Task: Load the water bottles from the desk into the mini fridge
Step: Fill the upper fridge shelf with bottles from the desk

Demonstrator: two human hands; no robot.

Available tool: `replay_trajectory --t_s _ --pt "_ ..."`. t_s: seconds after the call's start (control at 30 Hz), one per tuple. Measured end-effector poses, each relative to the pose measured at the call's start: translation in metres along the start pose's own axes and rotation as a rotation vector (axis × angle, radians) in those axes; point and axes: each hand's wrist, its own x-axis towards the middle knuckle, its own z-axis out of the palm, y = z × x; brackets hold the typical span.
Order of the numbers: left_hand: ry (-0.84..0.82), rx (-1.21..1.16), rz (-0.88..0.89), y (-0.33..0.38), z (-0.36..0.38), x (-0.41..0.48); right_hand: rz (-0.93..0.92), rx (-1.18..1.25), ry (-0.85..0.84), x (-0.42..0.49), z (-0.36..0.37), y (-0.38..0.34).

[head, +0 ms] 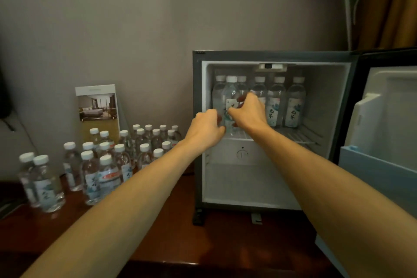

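Note:
The mini fridge (198, 119) stands open on the dark wooden desk (180, 239). On its upper wire shelf stand several white-capped water bottles (295, 101). At the shelf's front left, one bottle (231, 92) is held by both hands: my left hand (206, 128) grips its lower left side, and my right hand (248, 111) wraps its label from the right. Many more water bottles (108, 165) stand grouped on the desk to the left of the fridge. The fridge's lower compartment holds nothing.
The fridge door (383, 133) hangs open at the right. A hotel brochure (98, 108) leans against the grey wall behind the desk bottles. A floor lamp (347, 7) and a brown curtain (392, 2) stand behind the fridge.

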Motion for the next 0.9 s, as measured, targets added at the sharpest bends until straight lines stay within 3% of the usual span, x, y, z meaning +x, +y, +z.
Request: replay_trajectory --t_s 0.3,0.47,0.9 --pt "0.007 0.078 -0.010 -0.056 -0.054 -0.064 -0.127 -0.013 -0.145 -0.056 0.035 -0.041" --pt "0.007 0.079 -0.108 -0.105 -0.061 -0.097 -0.131 -0.034 -0.273 -0.085 0.077 -0.055" --pt "0.046 -0.116 -0.309 -0.209 -0.010 -0.133 -0.033 -0.144 -0.470 -0.114 0.171 -0.029"
